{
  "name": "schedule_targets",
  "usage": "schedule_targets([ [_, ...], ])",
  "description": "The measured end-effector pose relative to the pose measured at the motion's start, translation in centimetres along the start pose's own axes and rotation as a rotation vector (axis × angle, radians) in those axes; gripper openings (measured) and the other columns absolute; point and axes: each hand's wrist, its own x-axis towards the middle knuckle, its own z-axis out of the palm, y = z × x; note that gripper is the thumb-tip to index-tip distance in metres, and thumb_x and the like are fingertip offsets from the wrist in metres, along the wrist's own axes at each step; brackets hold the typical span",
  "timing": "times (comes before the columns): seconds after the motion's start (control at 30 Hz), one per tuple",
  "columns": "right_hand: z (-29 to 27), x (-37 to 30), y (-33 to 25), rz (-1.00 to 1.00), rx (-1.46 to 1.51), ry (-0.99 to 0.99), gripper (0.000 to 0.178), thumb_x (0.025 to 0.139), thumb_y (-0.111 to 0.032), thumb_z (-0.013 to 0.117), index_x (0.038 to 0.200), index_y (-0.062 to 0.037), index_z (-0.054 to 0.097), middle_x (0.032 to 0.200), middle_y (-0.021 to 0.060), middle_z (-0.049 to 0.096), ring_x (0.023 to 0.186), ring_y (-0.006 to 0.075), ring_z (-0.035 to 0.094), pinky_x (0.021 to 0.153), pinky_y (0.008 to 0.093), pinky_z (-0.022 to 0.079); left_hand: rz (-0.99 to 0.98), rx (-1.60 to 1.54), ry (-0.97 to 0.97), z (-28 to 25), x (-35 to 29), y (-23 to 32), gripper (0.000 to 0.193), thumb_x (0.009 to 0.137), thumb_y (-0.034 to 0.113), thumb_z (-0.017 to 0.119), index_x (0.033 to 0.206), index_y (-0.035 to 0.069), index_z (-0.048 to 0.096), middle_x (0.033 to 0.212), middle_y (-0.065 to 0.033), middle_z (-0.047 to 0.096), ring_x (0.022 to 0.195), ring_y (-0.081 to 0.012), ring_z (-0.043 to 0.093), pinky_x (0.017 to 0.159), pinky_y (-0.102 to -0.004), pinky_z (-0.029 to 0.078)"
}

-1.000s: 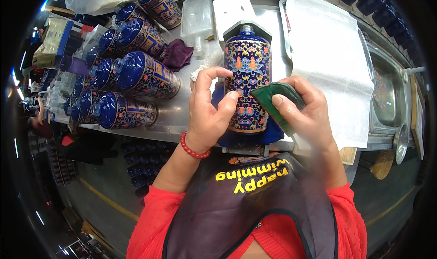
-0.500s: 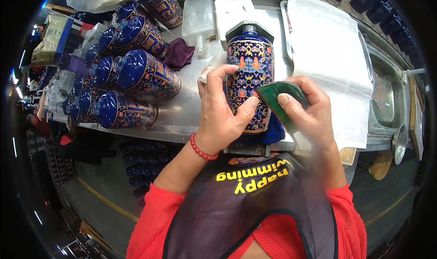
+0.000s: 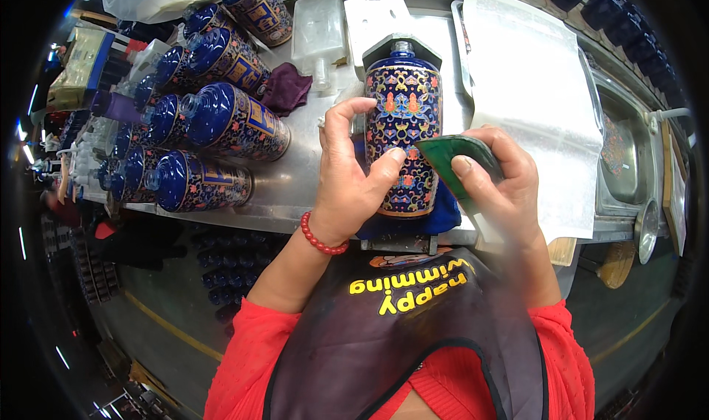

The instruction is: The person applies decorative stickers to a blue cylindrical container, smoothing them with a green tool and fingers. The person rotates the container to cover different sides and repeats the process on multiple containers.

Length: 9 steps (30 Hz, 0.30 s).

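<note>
In front of me a dark blue glass bottle [image 3: 403, 128] with a colourful floral pattern lies on its side, neck pointing away, on a holder with blue cloth [image 3: 447, 212] at its near end. My left hand [image 3: 346, 173] is at the bottle's left side, fingers apart; its thumb lies over the patterned face and the index fingertip is at the left edge. The other left fingers are partly hidden. Between thumb and fingers, my right hand [image 3: 506, 187] grips a flat green scraper [image 3: 452, 167], its tip beside the bottle's right side.
Several similar bottles [image 3: 240, 121] lie or stand at the left beside a purple cloth [image 3: 286, 89]. A clear, flat, bottle-shaped container [image 3: 319, 32] lies farther back. White sheets [image 3: 528, 95] cover a tray at the right, next to a metal sink [image 3: 620, 173]. More bottles line the far right.
My left thumb has shifted up and slightly left over the bottle, and the left index finger has drawn slightly back toward its edge. The right hand keeps the scraper nearly in place.
</note>
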Motion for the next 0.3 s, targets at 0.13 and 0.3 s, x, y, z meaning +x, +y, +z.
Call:
schedule_targets([
  [0.13, 0.37, -0.09, 0.00, -0.040, -0.031, 0.038, 0.020, 0.092, -0.006, 0.066, 0.109, 0.0046, 0.065, 0.091, 0.0061, 0.064, 0.081, 0.0107, 0.058, 0.073, 0.0243, 0.046, 0.004, 0.007, 0.023, 0.22, 0.21, -0.09, 0.057, 0.085, 0.010, 0.071, 0.135, 0.000, 0.045, 0.130, -0.0158, 0.048, 0.124, -0.0260, 0.046, 0.111, -0.0386, 0.036],
  [0.3, 0.13, -0.14, -0.15, -0.139, -0.198, 0.078, 0.017, 0.092, -0.011, 0.070, 0.106, -0.0001, 0.069, 0.088, 0.0090, 0.069, 0.074, 0.0218, 0.066, 0.069, 0.0300, 0.051, -0.114, -0.262, 0.023, 0.22, 0.02, -0.03, 0.058, 0.085, 0.012, 0.071, 0.135, -0.001, 0.045, 0.131, -0.0163, 0.048, 0.126, -0.0250, 0.045, 0.113, -0.0383, 0.034],
])
